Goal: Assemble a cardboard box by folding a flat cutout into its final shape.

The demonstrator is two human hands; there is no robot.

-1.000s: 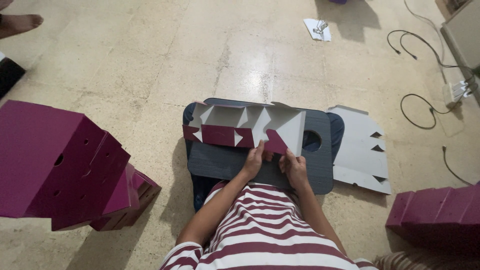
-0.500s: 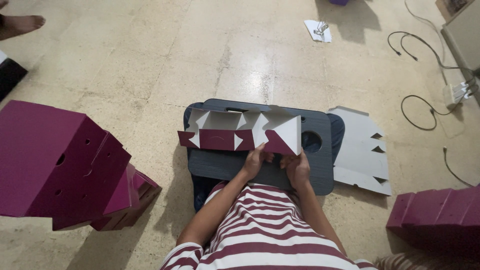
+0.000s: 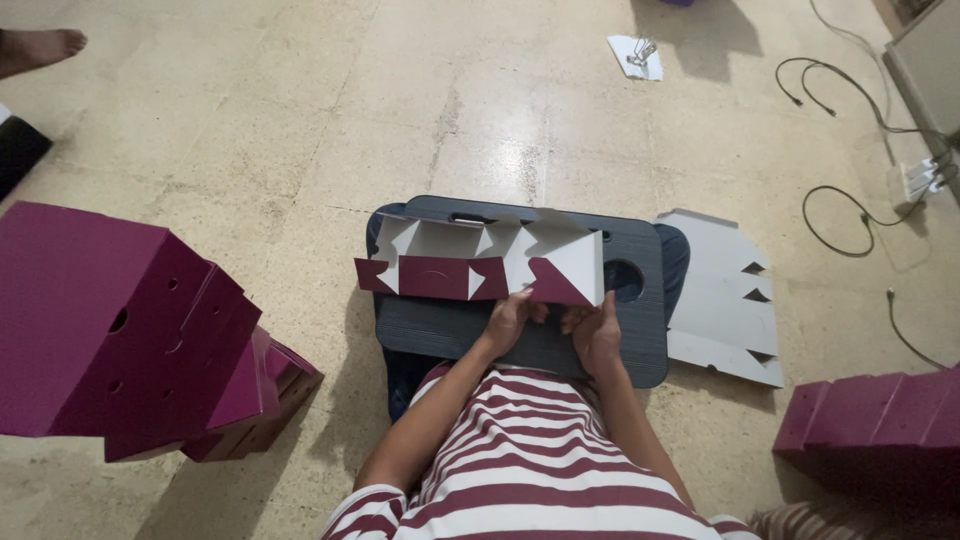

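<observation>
On the dark lap desk [image 3: 450, 325], both hands [image 3: 555, 325] apparently grip the cardboard box blank's [image 3: 480, 262] near edge.

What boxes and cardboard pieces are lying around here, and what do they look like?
Half-folded maroon and white cardboard box: on the dark grey lap tray, held at its near edge by the left hand and right hand.
Flat white cardboard sheet with notches: on the floor, right of the tray.
Stack of finished maroon boxes: left, on the floor.
More maroon boxes: lower right.
Small white paper scrap: far floor, top.
</observation>
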